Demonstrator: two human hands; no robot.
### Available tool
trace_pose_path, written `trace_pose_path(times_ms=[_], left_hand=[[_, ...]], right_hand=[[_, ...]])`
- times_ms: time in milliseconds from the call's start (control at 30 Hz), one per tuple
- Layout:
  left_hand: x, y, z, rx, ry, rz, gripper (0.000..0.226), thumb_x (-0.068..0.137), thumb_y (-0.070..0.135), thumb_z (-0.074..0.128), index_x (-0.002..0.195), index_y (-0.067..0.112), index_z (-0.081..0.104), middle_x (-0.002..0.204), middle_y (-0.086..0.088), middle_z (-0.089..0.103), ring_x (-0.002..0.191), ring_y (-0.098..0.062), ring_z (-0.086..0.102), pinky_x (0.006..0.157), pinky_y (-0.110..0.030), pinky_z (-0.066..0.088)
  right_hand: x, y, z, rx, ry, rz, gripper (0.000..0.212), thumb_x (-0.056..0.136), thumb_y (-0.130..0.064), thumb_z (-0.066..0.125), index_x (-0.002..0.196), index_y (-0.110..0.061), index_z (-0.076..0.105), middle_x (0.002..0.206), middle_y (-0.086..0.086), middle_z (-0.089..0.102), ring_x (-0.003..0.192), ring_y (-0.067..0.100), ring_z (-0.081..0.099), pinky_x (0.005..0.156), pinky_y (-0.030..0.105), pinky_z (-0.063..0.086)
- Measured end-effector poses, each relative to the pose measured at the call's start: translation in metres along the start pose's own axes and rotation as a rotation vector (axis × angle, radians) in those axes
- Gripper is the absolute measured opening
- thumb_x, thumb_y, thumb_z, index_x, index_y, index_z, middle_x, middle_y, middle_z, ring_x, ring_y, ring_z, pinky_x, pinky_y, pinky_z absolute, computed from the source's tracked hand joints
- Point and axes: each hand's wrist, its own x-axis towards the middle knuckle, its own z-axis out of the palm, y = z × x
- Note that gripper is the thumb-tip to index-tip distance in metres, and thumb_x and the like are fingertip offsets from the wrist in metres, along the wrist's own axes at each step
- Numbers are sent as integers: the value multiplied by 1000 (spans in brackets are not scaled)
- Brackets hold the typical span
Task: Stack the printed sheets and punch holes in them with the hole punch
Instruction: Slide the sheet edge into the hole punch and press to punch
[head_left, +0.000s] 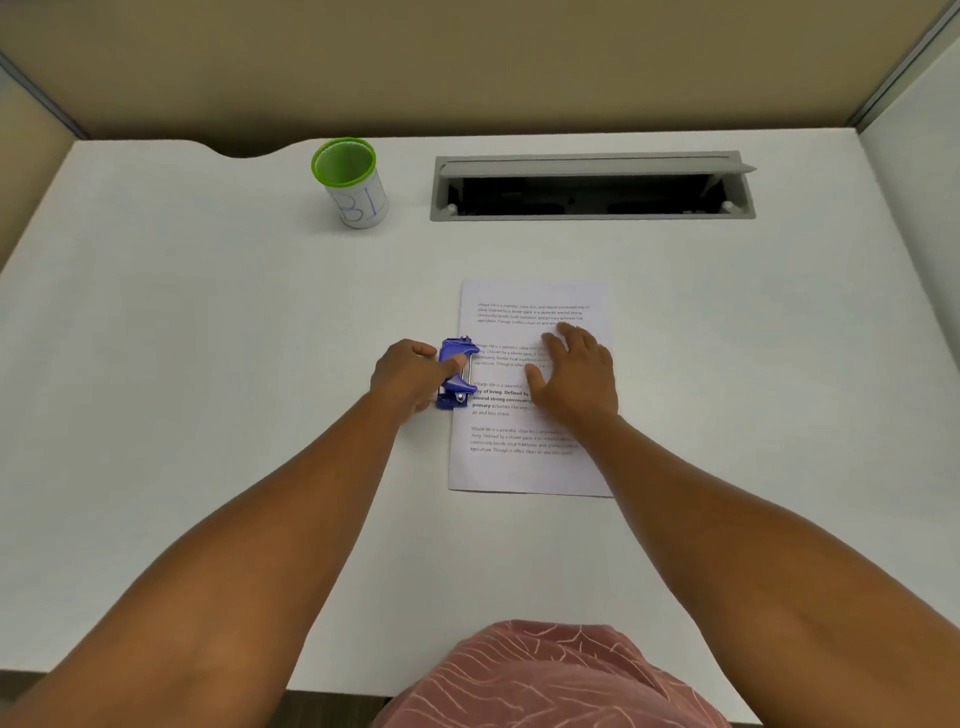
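Observation:
The printed sheets lie as one neat pile on the white desk, a little right of centre. A blue hole punch sits against the pile's left edge, about halfway up. My left hand grips the punch from the left, thumb lying across its top. My right hand rests flat on the middle of the top sheet, fingers spread, holding nothing. Part of the text is hidden under that hand.
A white cup with a green rim stands at the back, left of centre. An open grey cable tray is set into the desk at the back right. Partition walls enclose the desk on three sides.

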Motion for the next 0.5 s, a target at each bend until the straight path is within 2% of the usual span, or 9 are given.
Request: trace_pose_path(times_ms=[67, 133, 233, 300, 400, 500], left_hand=[[-6, -3, 0, 10, 29, 12, 68, 67, 59, 81, 117, 18, 57, 105, -1, 65, 88, -20, 66, 83, -44, 60], [-16, -6, 0, -16, 16, -9, 71, 62, 64, 81, 110, 17, 57, 99, -1, 62, 86, -21, 63, 81, -45, 60], [-30, -13, 2, -91, -45, -107, 86, 57, 61, 86, 117, 8, 55, 116, -8, 60, 105, -25, 60, 73, -41, 57], [-39, -19, 4, -117, -59, -147, 90, 55, 55, 90, 122, 5, 54, 120, -9, 59, 109, -25, 58, 70, -39, 53], [-48, -30, 9, -135, -71, -162, 80, 58, 45, 92, 117, 5, 56, 115, -9, 60, 107, -27, 58, 73, -40, 52], [-54, -40, 14, -125, -40, -135, 51, 63, 38, 91, 89, 11, 57, 97, -7, 62, 101, -26, 61, 79, -41, 53]], right_hand=[[-3, 1, -8, 52, 30, 16, 55, 93, -44, 50, 139, -14, 48, 153, 9, 37, 143, 27, 28, 117, 43, 22], [-9, 2, -15, 93, 59, 42, 56, 92, -44, 50, 139, -14, 48, 152, 8, 39, 142, 26, 30, 116, 43, 26], [-21, 6, -23, 113, 89, 84, 56, 93, -44, 50, 139, -12, 48, 150, 9, 41, 138, 27, 35, 110, 43, 32], [-31, 9, -26, 112, 92, 114, 55, 93, -43, 50, 139, -12, 47, 148, 9, 42, 136, 27, 36, 108, 43, 34], [-45, 16, -27, 120, 55, 190, 57, 94, -44, 48, 141, -13, 43, 149, 8, 39, 136, 27, 35, 106, 44, 35], [-59, 24, -27, 135, 24, 256, 60, 94, -44, 48, 143, -12, 38, 148, 10, 39, 135, 29, 35, 104, 44, 36]])
